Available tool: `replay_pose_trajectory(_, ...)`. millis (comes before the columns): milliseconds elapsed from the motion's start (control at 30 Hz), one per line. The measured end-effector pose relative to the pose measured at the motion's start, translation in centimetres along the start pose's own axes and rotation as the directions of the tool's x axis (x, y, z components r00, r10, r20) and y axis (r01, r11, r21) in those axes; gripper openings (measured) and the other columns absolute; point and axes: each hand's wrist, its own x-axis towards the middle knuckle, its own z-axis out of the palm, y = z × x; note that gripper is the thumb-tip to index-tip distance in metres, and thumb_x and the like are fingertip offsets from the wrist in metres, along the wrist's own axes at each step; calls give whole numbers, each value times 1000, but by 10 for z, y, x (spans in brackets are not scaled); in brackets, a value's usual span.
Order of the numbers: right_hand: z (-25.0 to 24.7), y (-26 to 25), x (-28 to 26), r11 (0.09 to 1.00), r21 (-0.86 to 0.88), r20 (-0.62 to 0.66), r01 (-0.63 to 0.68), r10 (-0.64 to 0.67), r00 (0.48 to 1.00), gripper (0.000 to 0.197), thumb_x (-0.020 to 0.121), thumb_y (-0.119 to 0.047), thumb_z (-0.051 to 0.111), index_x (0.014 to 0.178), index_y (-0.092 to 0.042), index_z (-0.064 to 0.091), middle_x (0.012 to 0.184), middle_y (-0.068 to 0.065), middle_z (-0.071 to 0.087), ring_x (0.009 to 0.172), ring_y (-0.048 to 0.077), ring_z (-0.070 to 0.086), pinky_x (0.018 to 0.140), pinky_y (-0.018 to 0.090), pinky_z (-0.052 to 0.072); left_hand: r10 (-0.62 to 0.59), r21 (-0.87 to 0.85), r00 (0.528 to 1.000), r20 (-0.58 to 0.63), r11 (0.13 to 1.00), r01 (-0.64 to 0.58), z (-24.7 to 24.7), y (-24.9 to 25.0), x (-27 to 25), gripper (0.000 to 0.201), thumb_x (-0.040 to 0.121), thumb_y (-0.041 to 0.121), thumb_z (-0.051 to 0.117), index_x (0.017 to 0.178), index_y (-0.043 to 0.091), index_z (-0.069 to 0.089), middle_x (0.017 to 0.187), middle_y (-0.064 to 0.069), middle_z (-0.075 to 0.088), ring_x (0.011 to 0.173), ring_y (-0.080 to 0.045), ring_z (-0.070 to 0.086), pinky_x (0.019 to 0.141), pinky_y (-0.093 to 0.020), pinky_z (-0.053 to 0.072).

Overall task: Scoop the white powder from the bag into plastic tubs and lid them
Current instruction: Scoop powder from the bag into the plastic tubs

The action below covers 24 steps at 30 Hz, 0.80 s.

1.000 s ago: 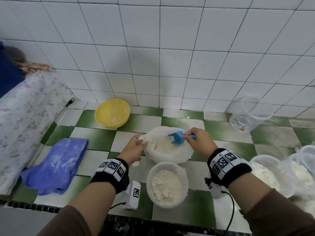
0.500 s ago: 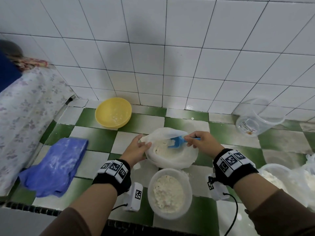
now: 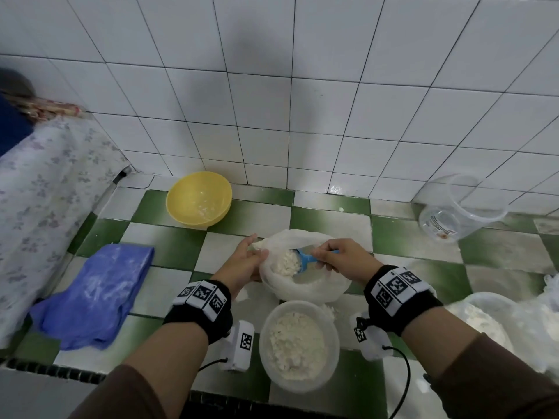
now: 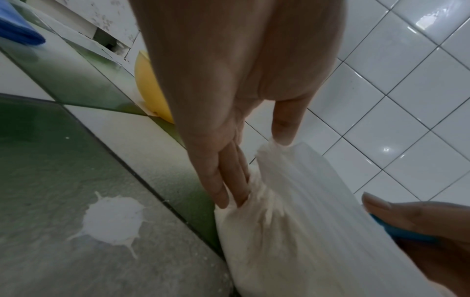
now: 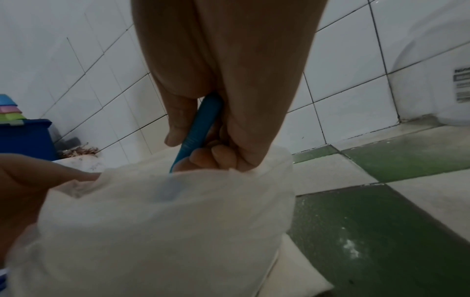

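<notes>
A white plastic bag of powder sits open on the green-and-white tiled counter. My left hand pinches its left rim between thumb and fingers, holding the bag mouth open. My right hand grips the handle of a blue scoop, which lies inside the bag mouth heaped with white powder. In the right wrist view the scoop's handle runs down behind the bag rim. A round clear tub, partly filled with powder and unlidded, stands just in front of the bag.
A yellow bowl sits by the back wall and a blue cloth lies at the left. A clear empty container leans against the wall at the right. Another powder-filled tub and crumpled plastic sit at the right edge. Spilled powder marks the counter.
The scoop has dipped deeper into the bag and now carries a heap of powder. My left hand has kept its hold on the bag rim.
</notes>
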Motion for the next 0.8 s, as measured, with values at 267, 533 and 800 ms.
replay_pose_trajectory(267, -1, -8, -6, 992, -121, -19, -34, 32, 999, 16, 88, -24, 63, 81, -11, 63, 76, 0, 65, 62, 7, 50, 57, 15, 40, 20, 15, 1000, -6, 1000, -20, 0, 0, -1, 59, 96, 14, 54, 148, 17, 25, 135, -13, 46, 108, -28, 58, 78, -33, 54)
replay_pose_trajectory(533, 2, -7, -15, 982, -156, -66, -107, 98, 993, 19, 91, -19, 59, 93, -2, 69, 74, 0, 63, 55, 4, 45, 51, 15, 36, 41, 59, 998, -57, 998, -38, -2, -7, -9, 53, 94, 9, 56, 142, 18, 34, 135, -13, 51, 113, -26, 56, 76, -31, 54)
replay_pose_trajectory(800, -12, -4, -41, 992, -6, -101, -128, 127, 987, 18, 92, -20, 58, 77, -11, 65, 49, -12, 59, 49, 7, 39, 41, 11, 34, 88, 101, 993, -79, 992, -79, 1, -17, -26, 54, 97, 12, 52, 146, 20, 30, 134, -3, 50, 117, -25, 53, 94, -39, 48)
